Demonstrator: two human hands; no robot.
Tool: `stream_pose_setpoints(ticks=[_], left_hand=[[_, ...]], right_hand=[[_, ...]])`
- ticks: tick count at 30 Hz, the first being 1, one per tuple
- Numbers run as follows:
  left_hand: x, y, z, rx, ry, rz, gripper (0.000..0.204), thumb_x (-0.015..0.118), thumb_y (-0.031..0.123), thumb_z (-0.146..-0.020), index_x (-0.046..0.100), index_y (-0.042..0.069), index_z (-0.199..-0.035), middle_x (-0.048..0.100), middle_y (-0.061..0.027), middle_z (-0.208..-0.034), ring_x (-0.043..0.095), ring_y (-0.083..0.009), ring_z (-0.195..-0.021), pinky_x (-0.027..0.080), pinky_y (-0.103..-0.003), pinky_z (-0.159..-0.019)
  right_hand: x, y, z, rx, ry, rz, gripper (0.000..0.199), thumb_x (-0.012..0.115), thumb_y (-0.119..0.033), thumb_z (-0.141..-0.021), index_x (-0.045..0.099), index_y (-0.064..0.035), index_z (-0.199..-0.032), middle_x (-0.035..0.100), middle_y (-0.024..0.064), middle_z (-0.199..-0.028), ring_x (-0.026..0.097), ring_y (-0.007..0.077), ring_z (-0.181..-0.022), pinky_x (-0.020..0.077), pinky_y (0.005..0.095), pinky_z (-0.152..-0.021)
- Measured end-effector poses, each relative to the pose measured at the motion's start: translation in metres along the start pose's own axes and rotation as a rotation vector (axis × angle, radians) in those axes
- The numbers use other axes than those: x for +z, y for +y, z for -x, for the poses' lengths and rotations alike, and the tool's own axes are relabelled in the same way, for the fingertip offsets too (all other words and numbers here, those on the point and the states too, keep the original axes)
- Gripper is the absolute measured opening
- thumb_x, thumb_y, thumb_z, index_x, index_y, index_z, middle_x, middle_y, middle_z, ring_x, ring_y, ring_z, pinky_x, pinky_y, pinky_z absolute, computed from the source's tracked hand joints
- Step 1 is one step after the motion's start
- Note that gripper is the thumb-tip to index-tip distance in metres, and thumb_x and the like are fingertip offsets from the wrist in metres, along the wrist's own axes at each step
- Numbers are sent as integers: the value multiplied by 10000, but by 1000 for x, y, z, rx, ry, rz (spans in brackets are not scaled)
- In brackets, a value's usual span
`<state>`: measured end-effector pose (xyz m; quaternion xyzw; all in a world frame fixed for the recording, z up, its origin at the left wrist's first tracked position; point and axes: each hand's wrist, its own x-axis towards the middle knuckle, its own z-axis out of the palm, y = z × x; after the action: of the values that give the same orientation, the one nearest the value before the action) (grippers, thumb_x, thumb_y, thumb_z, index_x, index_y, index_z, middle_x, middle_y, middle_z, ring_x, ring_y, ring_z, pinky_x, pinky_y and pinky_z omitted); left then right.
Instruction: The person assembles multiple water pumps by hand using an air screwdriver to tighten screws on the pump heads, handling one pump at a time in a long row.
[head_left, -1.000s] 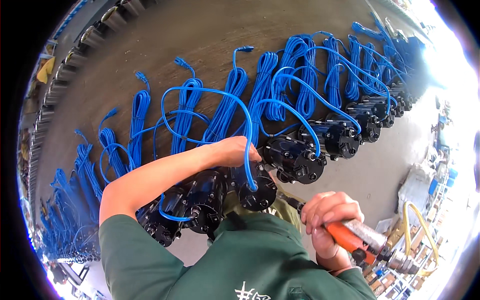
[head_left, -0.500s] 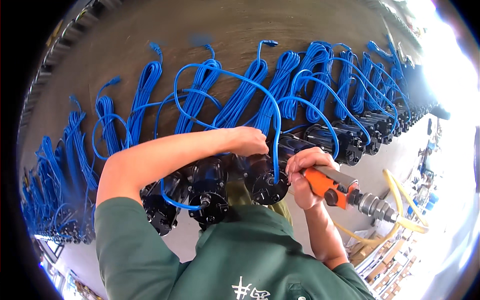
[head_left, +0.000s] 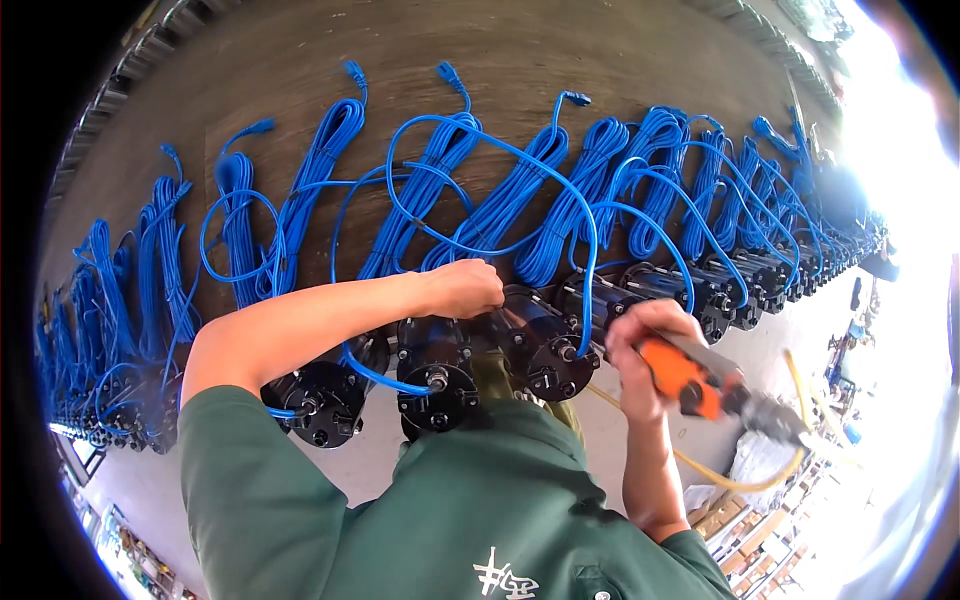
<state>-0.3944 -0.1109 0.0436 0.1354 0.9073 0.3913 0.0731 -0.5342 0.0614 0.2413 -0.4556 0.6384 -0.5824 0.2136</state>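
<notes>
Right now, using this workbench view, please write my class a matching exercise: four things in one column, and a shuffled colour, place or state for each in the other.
Things
1. Power tool
2. Hose
3. Coiled cables
4. Left hand

Descriptions
A. Blue, bundled on the brown tabletop
B. Bare, close to a black cylinder
C. Yellow, looping at the right of the view
D. Partly orange, held in the right hand

Right pairs: 1-D, 2-C, 3-A, 4-B

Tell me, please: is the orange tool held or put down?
Held: the right hand is closed around the orange tool, which looks blurred.
</notes>
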Motion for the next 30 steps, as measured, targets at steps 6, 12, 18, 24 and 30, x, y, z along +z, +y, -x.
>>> stream_pose_setpoints(ticks=[6, 12, 18, 24, 30], left_hand=[[13, -4, 2, 27, 92, 27, 150, 653, 133, -832, 681, 12, -747, 663, -163, -768, 660, -363, -783, 524, -455, -701], [19, -3, 5, 32, 146, 29, 144, 661, 131, -791, 674, 9, -714, 661, -169, -746, 655, -370, -760, 520, -457, -680], [17, 0, 6, 5, 140, 25, 136, 667, 131, -779, 674, 16, -707, 664, -161, -751, 654, -368, -755, 516, -457, -674], [-39, 24, 11, -248, -19, -30, 156, 664, 192, -779, 729, 51, -783, 700, -180, -797, 685, -383, -807, 556, -477, -711], [-123, 106, 56, -680, 333, -276, 221, 711, 205, -819, 707, -10, -769, 681, -220, -753, 694, -388, -763, 565, -454, -667]], right_hand=[[9, -62, 6, -50, 27, -320, 204, 708, -1, -795, 591, 39, -957, 613, 145, -770, 607, 195, -586, 563, 345, -573], [42, -17, 7, -117, -154, -229, 250, 651, 82, -638, 628, 38, -883, 649, 137, -718, 664, 213, -598, 555, 285, -567], [53, 2, 2, -212, -289, -168, 242, 647, 66, -625, 626, 9, -859, 645, 102, -696, 656, 190, -570, 538, 265, -557], [55, -2, 0, -193, -309, -97, 254, 632, 53, -601, 640, 20, -852, 648, 112, -676, 658, 191, -571, 541, 262, -567], [43, -9, 0, -225, -403, -137, 222, 659, 39, -635, 640, 49, -856, 669, 125, -721, 651, 191, -586, 525, 272, -573]])
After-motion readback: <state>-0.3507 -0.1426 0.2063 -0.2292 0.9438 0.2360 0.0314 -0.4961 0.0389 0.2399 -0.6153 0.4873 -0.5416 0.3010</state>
